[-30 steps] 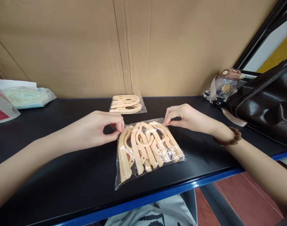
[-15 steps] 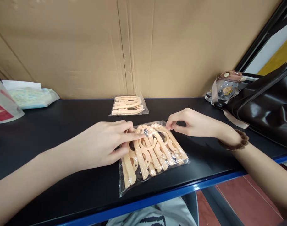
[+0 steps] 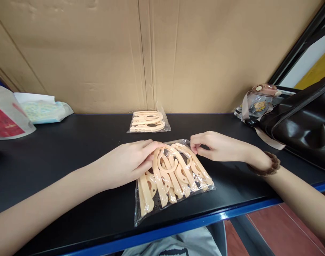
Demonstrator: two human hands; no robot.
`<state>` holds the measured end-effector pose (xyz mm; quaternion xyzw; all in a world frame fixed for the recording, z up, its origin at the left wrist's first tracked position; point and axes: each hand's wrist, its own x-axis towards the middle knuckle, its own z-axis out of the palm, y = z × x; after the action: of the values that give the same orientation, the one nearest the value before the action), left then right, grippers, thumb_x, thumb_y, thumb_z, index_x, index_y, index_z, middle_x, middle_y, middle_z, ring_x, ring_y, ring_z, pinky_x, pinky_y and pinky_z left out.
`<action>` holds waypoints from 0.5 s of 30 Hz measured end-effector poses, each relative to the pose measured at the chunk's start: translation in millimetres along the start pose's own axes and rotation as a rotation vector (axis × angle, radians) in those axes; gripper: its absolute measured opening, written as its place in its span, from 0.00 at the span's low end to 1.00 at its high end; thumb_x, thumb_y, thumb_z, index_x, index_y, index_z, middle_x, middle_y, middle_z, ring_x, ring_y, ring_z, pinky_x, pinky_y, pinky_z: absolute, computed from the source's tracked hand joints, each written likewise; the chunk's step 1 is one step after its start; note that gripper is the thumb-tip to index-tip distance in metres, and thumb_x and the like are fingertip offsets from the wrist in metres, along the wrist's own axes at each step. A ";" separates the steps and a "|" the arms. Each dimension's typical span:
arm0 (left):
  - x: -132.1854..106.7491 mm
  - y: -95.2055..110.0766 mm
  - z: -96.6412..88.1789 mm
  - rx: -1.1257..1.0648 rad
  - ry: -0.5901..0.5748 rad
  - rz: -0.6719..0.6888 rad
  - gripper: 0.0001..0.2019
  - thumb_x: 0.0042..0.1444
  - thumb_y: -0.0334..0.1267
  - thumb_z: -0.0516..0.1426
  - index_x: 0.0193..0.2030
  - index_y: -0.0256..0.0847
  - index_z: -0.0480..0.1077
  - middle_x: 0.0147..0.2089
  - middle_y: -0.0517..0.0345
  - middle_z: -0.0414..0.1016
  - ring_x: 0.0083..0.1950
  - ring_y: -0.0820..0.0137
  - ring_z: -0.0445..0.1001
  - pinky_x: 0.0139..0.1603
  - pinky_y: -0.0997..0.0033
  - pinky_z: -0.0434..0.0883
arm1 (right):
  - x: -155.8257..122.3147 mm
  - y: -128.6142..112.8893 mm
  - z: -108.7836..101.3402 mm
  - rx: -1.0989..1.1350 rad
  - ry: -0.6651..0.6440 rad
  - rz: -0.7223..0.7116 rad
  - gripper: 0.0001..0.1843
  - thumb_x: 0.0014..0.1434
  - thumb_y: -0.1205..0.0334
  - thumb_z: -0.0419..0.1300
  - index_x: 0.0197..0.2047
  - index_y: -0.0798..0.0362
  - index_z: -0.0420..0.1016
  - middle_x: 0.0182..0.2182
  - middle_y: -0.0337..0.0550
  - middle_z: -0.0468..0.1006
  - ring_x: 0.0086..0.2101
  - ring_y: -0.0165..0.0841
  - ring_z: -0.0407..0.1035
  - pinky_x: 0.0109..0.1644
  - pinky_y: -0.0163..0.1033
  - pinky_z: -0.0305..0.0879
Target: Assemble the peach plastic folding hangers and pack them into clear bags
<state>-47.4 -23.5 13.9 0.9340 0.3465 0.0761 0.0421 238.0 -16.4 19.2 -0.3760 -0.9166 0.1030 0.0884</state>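
A clear plastic bag of beige folding hangers [image 3: 175, 174] lies on the black table in front of me. My left hand [image 3: 132, 160] is at its upper left edge, fingers bent together over the bag and the top of the hangers. At the upper right corner, my right hand [image 3: 211, 145] is closed in a pinch on the bag's edge; its fingertips are partly hidden. A second, smaller-looking bag of beige hangers [image 3: 147, 121] lies farther back, untouched by either hand.
A cardboard wall [image 3: 103, 57] rises behind the table [image 3: 98, 128]. At the left stand a white and red paper tub [image 3: 10, 113] and a pack of wipes [image 3: 45, 108]. To the right are a clear strapped bottle [image 3: 260, 101] and a black bag [image 3: 298, 121]. The blue table edge [image 3: 178, 224] runs in front.
My left index finger, stretched over the bag before, has drawn back towards its upper left edge beside the other fingers. My right hand keeps its pinch at the corner. The view has shifted slightly.
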 end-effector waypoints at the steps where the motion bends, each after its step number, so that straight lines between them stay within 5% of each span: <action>1: 0.1 0.0 0.5 0.005 0.011 0.002 0.18 0.67 0.40 0.44 0.61 0.46 0.61 0.51 0.57 0.73 0.47 0.68 0.75 0.44 0.70 0.70 | 0.0 -0.1 0.4 0.004 -0.006 0.002 0.09 0.60 0.69 0.49 0.31 0.55 0.69 0.28 0.38 0.73 0.27 0.27 0.63 0.33 0.34 0.54; 5: 0.3 6.7 2.1 0.100 0.134 0.104 0.20 0.68 0.44 0.43 0.60 0.42 0.63 0.46 0.52 0.73 0.44 0.66 0.74 0.39 0.69 0.70 | -0.3 -1.3 1.1 0.017 0.080 0.044 0.12 0.59 0.71 0.47 0.28 0.54 0.68 0.23 0.35 0.70 0.25 0.26 0.61 0.33 0.34 0.54; 8: -1.5 21.6 4.7 0.078 0.174 0.201 0.23 0.66 0.50 0.46 0.63 0.42 0.62 0.58 0.48 0.68 0.56 0.61 0.68 0.51 0.62 0.70 | 2.9 -1.9 2.4 0.050 0.326 0.093 0.13 0.60 0.72 0.47 0.31 0.54 0.70 0.24 0.35 0.70 0.25 0.26 0.62 0.33 0.34 0.56; 11: -5.2 39.8 9.4 0.033 0.081 0.174 0.38 0.59 0.64 0.48 0.68 0.38 0.55 0.70 0.44 0.55 0.69 0.53 0.55 0.62 0.52 0.65 | 11.6 1.3 6.5 0.099 0.469 0.076 0.11 0.65 0.65 0.49 0.41 0.55 0.73 0.34 0.40 0.75 0.33 0.29 0.68 0.39 0.34 0.61; 15: -8.7 55.6 15.6 0.064 -0.074 0.093 0.44 0.57 0.64 0.49 0.71 0.33 0.49 0.73 0.39 0.45 0.72 0.45 0.47 0.65 0.42 0.59 | 27.3 8.6 13.5 0.140 0.268 -0.013 0.17 0.66 0.52 0.52 0.48 0.54 0.73 0.45 0.46 0.73 0.45 0.34 0.67 0.51 0.40 0.62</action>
<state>-15.6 -71.7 4.9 0.9522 0.3030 0.0322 0.0212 221.5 7.2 6.3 -0.3734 -0.8896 0.1152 0.2365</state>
